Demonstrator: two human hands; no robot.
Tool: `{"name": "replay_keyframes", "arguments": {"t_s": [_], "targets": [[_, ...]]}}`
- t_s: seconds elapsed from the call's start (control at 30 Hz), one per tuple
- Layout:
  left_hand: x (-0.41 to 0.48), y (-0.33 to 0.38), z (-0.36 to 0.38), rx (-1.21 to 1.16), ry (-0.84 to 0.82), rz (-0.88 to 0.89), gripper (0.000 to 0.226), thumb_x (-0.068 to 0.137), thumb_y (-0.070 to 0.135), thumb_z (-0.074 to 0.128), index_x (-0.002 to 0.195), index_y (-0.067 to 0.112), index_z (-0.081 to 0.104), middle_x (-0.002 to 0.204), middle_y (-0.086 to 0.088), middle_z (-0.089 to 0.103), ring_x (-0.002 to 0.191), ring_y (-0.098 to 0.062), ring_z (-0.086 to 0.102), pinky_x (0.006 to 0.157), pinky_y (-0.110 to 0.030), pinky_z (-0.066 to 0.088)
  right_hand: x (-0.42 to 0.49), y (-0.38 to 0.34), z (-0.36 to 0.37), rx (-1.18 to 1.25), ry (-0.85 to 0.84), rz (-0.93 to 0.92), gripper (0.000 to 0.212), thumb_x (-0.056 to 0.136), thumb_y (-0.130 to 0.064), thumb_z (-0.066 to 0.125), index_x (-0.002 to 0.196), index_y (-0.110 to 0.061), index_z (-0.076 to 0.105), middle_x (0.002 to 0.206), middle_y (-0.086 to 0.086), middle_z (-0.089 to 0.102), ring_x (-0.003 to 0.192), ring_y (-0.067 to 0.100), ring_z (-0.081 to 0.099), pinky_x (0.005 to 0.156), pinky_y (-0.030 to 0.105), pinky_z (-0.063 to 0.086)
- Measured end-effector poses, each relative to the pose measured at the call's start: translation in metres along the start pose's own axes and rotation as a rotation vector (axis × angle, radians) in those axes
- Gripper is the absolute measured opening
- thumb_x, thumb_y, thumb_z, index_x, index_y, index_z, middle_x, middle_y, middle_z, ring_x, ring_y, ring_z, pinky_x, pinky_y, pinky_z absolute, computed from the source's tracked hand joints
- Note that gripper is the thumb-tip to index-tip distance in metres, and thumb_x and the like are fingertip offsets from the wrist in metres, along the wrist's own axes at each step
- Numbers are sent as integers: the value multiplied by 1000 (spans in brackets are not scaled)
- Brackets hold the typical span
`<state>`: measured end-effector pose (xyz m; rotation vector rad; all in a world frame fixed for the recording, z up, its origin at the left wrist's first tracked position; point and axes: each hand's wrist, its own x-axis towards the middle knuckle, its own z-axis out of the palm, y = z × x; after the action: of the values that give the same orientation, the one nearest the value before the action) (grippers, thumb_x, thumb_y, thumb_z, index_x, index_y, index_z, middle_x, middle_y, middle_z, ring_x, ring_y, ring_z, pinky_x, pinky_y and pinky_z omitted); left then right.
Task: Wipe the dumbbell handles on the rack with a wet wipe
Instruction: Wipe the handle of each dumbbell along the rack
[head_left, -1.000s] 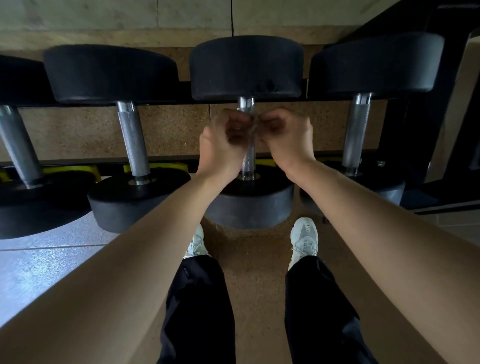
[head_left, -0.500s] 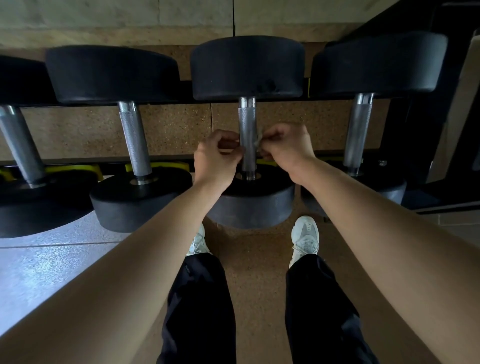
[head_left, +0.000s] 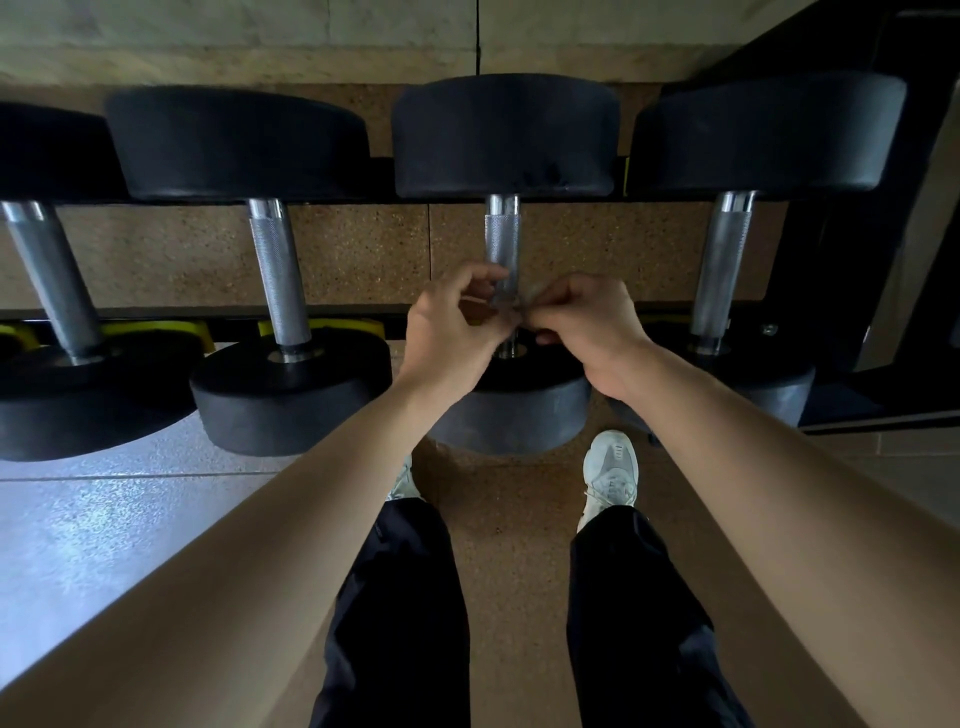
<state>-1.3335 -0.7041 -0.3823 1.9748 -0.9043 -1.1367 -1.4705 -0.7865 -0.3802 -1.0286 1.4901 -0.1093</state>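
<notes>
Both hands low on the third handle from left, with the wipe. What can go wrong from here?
1. The wipe is only pinched between left hand and right hand; the knurled handle may snag or tear it.
2. Pulling toward the body could shift the dumbbell, and a shoe sits close below its near head.

Head view: left hand (head_left: 452, 332) and right hand (head_left: 587, 332) pinch a thin wipe (head_left: 506, 303) wrapped around the lower end of the knurled handle (head_left: 502, 244) of a black dumbbell (head_left: 506, 135) on the rack (head_left: 382, 182), above a white shoe (head_left: 610, 473).
</notes>
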Motion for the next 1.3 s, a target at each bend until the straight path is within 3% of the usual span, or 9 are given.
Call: {"name": "replay_keyframes", "arguments": {"t_s": [0.17,0.37,0.63,0.73,0.83,0.9,0.97,1.1,1.3], "targets": [[-2,3,-3,-72,-82,-5,33,85,14,80,116,22,72,105,8,74,100,-6,70,89,-35,60,-6,-12,1,358,-94,8,29,83,1,77,107,-11,67,100,10,76,89,24,75,69,27,57],[13,9,-8,-280,70,-148,29,85,12,80,110,15,66,94,-7,77,91,-18,76,86,-48,62,0,-20,1,302,-116,-72,20,88,-5,75,107,-8,71,101,14,76,91,25,77,78,35,61],[24,18,-12,-70,23,26,26,86,21,82,111,19,77,99,11,76,89,1,72,82,-23,60,6,-34,6,317,-113,-96,22,89,-10,76,108,0,70,103,14,76,95,25,76,86,44,62],[35,15,-13,9,99,65,16,87,20,80,103,20,79,91,14,75,85,1,72,81,-28,61,9,-39,11,395,-64,-17,17,89,-6,74,106,-4,73,100,13,78,91,24,76,83,37,62],[45,14,-14,51,231,40,5,91,22,76,93,22,80,83,16,73,79,4,70,77,-20,58,13,-42,16,458,18,39,16,86,-9,78,102,-9,76,100,9,77,86,17,72,78,28,61],[52,13,-11,47,313,-52,17,91,23,74,74,25,75,67,18,66,63,9,63,63,-11,48,16,-44,19,525,68,71,12,86,-6,77,98,-8,76,99,8,77,86,17,71,79,29,62],[61,10,-4,1,364,-157,39,93,26,72,56,27,58,55,16,58,54,3,55,56,-18,43,21,-47,24,533,117,75,10,85,-6,78,95,-8,76,93,6,77,79,15,70,74,27,62],[71,11,7,-197,427,-312,20,92,35,75,76,22,71,78,7,74,77,-9,70,71,-28,56,27,-50,36,500,210,9,8,84,-7,80,89,-11,74,85,1,75,64,3,66,60,17,52],[64,15,13,-284,340,-277,12,91,23,77,79,23,75,76,8,75,70,-2,70,67,-24,57,34,-39,26,477,319,35,16,88,-3,75,82,-17,71,80,-2,74,68,9,65,62,20,55]]}}
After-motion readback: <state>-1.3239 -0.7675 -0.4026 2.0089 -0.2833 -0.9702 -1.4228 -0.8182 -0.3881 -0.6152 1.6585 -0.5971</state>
